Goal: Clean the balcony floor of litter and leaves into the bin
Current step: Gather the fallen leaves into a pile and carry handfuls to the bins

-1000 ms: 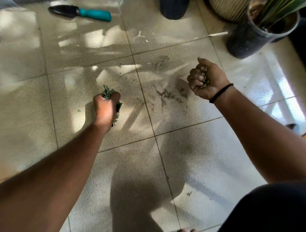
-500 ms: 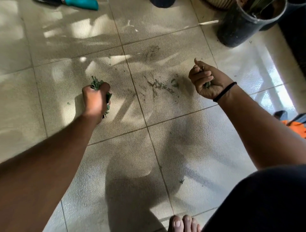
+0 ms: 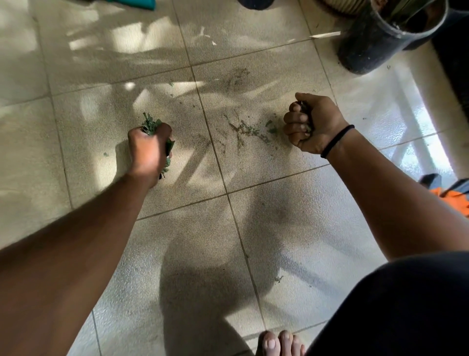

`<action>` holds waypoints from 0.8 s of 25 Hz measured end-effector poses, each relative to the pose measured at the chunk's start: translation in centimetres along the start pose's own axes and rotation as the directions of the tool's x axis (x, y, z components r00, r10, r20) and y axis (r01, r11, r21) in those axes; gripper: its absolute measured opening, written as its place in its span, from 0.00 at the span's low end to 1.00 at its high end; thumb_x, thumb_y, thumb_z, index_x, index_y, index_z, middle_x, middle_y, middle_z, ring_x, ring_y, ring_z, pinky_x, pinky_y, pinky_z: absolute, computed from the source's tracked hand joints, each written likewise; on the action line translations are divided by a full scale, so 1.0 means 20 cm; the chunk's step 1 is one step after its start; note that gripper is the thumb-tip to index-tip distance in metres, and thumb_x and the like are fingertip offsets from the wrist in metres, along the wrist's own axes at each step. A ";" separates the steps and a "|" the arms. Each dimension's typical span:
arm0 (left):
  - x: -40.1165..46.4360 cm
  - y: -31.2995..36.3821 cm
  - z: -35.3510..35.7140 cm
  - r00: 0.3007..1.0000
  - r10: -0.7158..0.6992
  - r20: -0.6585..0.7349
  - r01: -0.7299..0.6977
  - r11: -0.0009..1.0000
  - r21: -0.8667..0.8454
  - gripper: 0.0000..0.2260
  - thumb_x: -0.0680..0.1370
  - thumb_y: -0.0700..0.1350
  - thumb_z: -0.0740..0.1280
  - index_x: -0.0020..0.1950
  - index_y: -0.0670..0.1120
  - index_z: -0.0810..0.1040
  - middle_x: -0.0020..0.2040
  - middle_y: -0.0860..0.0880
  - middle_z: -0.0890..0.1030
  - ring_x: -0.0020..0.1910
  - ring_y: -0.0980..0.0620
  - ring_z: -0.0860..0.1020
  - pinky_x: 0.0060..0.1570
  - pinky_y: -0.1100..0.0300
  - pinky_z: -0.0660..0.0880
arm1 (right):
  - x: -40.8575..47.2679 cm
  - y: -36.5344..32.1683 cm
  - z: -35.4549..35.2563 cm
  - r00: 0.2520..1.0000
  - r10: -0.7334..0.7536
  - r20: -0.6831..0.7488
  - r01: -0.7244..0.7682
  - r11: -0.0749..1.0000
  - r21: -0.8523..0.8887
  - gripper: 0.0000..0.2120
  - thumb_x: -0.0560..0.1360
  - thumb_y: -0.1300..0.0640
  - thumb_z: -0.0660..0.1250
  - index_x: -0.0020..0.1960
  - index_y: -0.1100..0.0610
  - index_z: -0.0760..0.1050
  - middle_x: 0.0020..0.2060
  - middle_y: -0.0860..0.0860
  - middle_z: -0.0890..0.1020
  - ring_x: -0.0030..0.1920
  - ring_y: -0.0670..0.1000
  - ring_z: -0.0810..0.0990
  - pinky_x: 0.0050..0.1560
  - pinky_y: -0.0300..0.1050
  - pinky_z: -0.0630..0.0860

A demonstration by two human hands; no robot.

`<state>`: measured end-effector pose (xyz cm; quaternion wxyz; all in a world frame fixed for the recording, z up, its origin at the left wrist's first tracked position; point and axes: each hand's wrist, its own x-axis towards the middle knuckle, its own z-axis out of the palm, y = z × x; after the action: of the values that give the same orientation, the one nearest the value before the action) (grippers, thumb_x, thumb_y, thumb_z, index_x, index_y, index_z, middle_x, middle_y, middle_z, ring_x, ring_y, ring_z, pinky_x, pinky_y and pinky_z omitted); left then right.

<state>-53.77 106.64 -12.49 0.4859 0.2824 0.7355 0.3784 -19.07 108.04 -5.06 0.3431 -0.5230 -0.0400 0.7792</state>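
My left hand [image 3: 148, 150] grips a bunch of green leaves [image 3: 149, 125] that stick out above and below the fist. My right hand [image 3: 313, 124] is curled round a smaller clump of dark leaf bits [image 3: 305, 114], palm turned up. Between the hands, a smear of crumbled leaf debris [image 3: 245, 132] and a small green leaf [image 3: 269, 124] lie on the beige tiled floor [image 3: 177, 241]. A tiny leaf scrap [image 3: 278, 279] lies nearer my feet. No bin is in view.
A black plant pot [image 3: 375, 48] stands at the top right, with a pale stick [image 3: 324, 35] beside it. A teal tool handle [image 3: 138, 3] shows at the top edge. Something orange [image 3: 454, 200] sits at the right edge. My bare toes [image 3: 279, 341] are at the bottom.
The view has drawn back and tilted down, so my toes now show. My right hand has turned and curled tighter round its leaf bits. The left hand keeps its grip.
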 end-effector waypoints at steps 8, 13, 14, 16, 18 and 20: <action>0.03 -0.02 0.00 1.000 -0.011 -0.023 0.011 1.000 0.008 0.30 0.63 0.57 0.73 0.54 0.37 0.74 0.44 0.42 0.76 0.38 0.45 0.71 0.32 0.52 0.64 | -0.01 0.16 0.05 0.679 -0.731 0.063 -0.150 -0.221 -0.964 0.23 0.84 0.44 0.52 0.39 0.56 0.73 0.32 0.52 0.73 0.34 0.56 0.71 0.38 0.45 0.64; -0.01 0.02 0.00 1.000 0.011 -0.029 -0.010 0.999 0.040 0.36 0.62 0.57 0.72 0.59 0.32 0.74 0.45 0.40 0.76 0.38 0.46 0.71 0.31 0.54 0.65 | 0.07 0.29 0.14 0.698 -0.689 0.196 -0.223 -0.469 -0.854 0.32 0.81 0.35 0.46 0.45 0.56 0.80 0.32 0.54 0.77 0.34 0.56 0.72 0.38 0.46 0.65; -0.03 0.03 0.00 1.000 0.012 -0.027 -0.011 0.999 0.041 0.36 0.62 0.57 0.72 0.60 0.32 0.74 0.45 0.41 0.77 0.37 0.47 0.71 0.29 0.56 0.65 | 0.09 0.29 0.17 0.698 -0.684 0.212 -0.222 -0.489 -0.844 0.35 0.80 0.32 0.44 0.42 0.54 0.80 0.29 0.52 0.73 0.33 0.55 0.71 0.37 0.45 0.65; -0.06 0.04 0.00 0.999 0.020 -0.025 -0.019 0.999 0.042 0.33 0.63 0.56 0.71 0.58 0.33 0.76 0.44 0.42 0.77 0.36 0.49 0.71 0.27 0.59 0.64 | 0.13 0.30 0.24 0.714 -0.651 0.259 -0.208 -0.551 -0.808 0.37 0.77 0.27 0.42 0.39 0.53 0.78 0.27 0.49 0.70 0.31 0.54 0.71 0.35 0.45 0.65; -0.08 0.05 0.01 1.000 0.021 -0.021 -0.020 0.999 0.046 0.26 0.65 0.55 0.71 0.54 0.36 0.77 0.43 0.43 0.78 0.34 0.50 0.71 0.27 0.59 0.64 | 0.17 0.34 0.31 0.713 -0.612 0.341 -0.187 -0.635 -0.750 0.37 0.75 0.24 0.42 0.39 0.53 0.74 0.30 0.49 0.73 0.31 0.53 0.72 0.33 0.44 0.65; -0.09 0.05 0.01 1.000 0.021 -0.022 -0.020 0.998 0.053 0.21 0.67 0.54 0.70 0.51 0.39 0.77 0.41 0.43 0.78 0.33 0.50 0.71 0.28 0.59 0.63 | 0.20 0.35 0.35 0.716 -0.567 0.407 -0.150 -0.695 -0.703 0.33 0.78 0.28 0.44 0.42 0.54 0.71 0.32 0.50 0.74 0.32 0.53 0.72 0.33 0.45 0.65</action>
<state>-52.82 105.88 -10.90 0.4661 0.2983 0.7476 0.3672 -29.39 107.11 -8.02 -0.0854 -0.6189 -0.7808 0.0072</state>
